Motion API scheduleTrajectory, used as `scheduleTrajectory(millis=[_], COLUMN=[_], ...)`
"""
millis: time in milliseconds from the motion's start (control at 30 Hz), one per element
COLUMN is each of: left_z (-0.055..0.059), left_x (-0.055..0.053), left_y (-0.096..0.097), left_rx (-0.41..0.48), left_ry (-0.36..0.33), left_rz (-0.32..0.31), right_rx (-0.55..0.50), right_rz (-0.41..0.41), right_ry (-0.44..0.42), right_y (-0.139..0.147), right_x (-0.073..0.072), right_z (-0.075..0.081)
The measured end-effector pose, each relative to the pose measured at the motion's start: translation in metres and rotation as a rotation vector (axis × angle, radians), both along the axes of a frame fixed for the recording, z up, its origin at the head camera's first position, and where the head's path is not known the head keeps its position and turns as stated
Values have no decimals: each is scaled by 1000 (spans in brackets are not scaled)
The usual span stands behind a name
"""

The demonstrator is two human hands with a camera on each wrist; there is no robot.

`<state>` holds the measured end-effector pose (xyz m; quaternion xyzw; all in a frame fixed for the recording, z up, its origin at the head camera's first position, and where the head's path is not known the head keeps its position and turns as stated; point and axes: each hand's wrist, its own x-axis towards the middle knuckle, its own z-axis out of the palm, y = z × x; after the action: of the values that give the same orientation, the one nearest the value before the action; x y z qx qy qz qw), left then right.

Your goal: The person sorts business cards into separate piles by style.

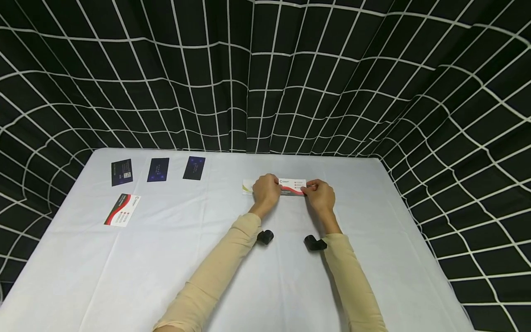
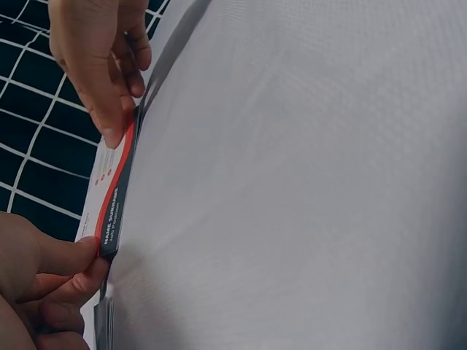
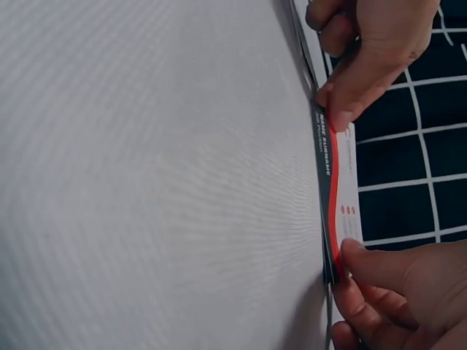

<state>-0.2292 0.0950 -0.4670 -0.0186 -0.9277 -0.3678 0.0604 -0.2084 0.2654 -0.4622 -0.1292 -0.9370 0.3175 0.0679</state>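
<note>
A white business card with a red wave and dark band [image 1: 292, 185] is pinched at both ends. My left hand [image 1: 267, 192] grips its left end between thumb and fingers, near the printed name. At the opposite end, my right hand [image 1: 321, 196] pinches it with the thumb on top. Both wrist views show the card [image 2: 115, 191] edge-on between the left hand [image 2: 47, 281] and the right hand [image 3: 401, 288]. Partly covered by my left hand is a white card with a yellow-green mark [image 1: 247, 186] on the table.
Three dark cards, one blackish [image 1: 121, 172] and two bluish [image 1: 158, 169] [image 1: 194, 168], lie at the table's back left. Below them lies another red-and-white card [image 1: 122, 210]. White cloth covers the table [image 1: 157, 272]. A black curtain with white grid lines [image 1: 265, 78] surrounds its back and sides.
</note>
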Motion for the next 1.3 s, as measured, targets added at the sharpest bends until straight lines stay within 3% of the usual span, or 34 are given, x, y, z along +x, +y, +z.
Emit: scheduleTrajectory(millis=[533, 767, 1100, 1300], left_z=[11, 9, 5, 8], left_x=[-3, -4, 2, 3], left_y=[3, 5, 9, 5], left_rx=[-67, -135, -209, -124], left_ry=[-11, 27, 54, -2], left_rz=[-39, -35, -78, -126], right_rx=[52, 60, 91, 113], right_rz=[1, 13, 28, 81], right_ry=[61, 21, -4, -22], right_y=[-2, -2, -6, -9], right_x=[0, -2, -1, 3], right_z=[8, 8, 3, 2])
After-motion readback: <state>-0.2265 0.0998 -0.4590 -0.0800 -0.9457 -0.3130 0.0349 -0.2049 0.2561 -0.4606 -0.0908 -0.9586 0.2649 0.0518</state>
